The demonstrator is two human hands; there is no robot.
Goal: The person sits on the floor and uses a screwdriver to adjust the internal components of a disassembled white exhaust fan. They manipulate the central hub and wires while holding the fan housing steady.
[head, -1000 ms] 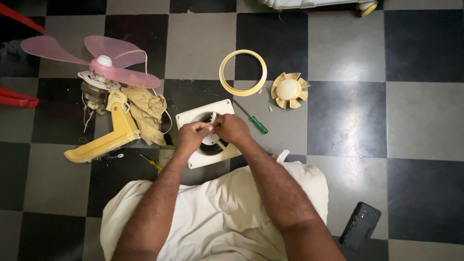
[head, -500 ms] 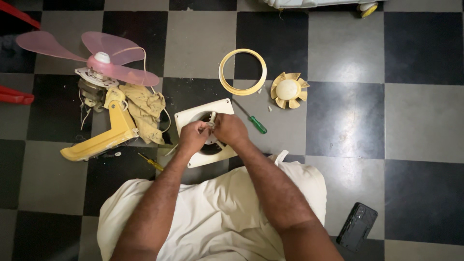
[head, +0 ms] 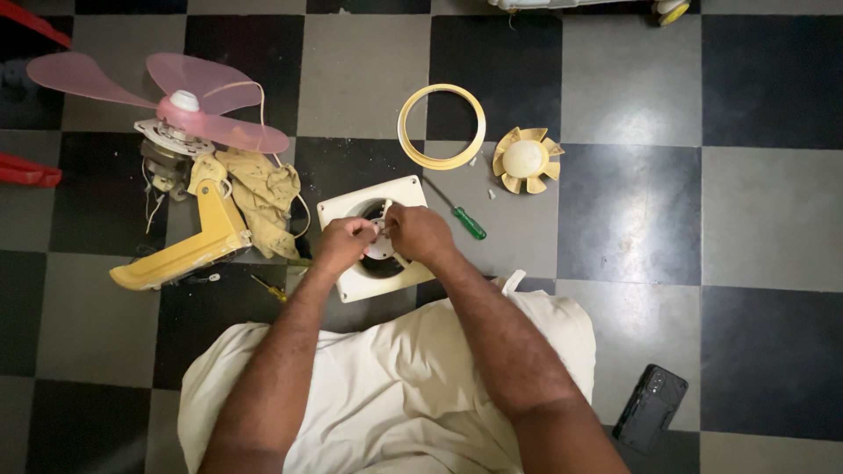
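Observation:
A white square exhaust-fan housing (head: 344,207) lies on the checkered floor just in front of my lap. My left hand (head: 343,243) and my right hand (head: 420,233) meet over its round middle opening, fingers pinched on the small motor hub (head: 381,248) there. What the fingertips hold is too small to make out. A green-handled screwdriver (head: 463,216) lies just right of the housing. Beyond it rest a cream ring (head: 441,126) and a cream fan impeller (head: 525,159).
A pink-bladed fan (head: 176,101) with bare motor, yellow arm (head: 189,246) and a crumpled rag (head: 262,195) lies at left. A small yellow-handled tool (head: 268,287) sits near my left forearm. A black phone (head: 650,408) lies at lower right. Red bars (head: 26,171) cross the left edge.
Both hands stay on the housing's hub with only slight finger shifts. The view has drifted a little.

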